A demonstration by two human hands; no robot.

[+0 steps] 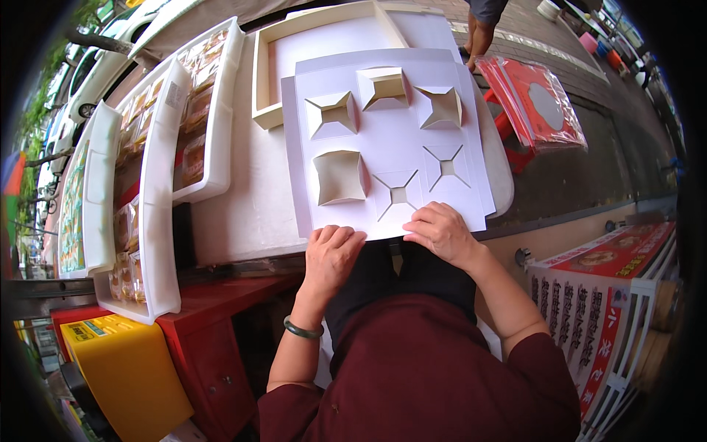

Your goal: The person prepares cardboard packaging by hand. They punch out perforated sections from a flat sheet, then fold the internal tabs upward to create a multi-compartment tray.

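A white cardboard box insert (386,138) lies on the covered table before me, its near edge close to my body. Six square cut-outs are in it; four have flaps folded inward into deep wells, while the two at the near right look flatter, with diagonal slits around small square holes. My left hand (334,248) grips the insert's near edge towards the left, fingers on top. At the same edge, right of the middle, my right hand (439,232) pinches the cardboard between thumb and fingers. A green bangle (302,329) sits on my left wrist.
A cream open box frame (268,83) lies partly under the insert. White plastic crates (218,138) of wrapped pastries stand at the left. Red packaging in clear plastic (533,105) rests on a red stool (516,160) at the right. A person's legs (481,33) show beyond the table.
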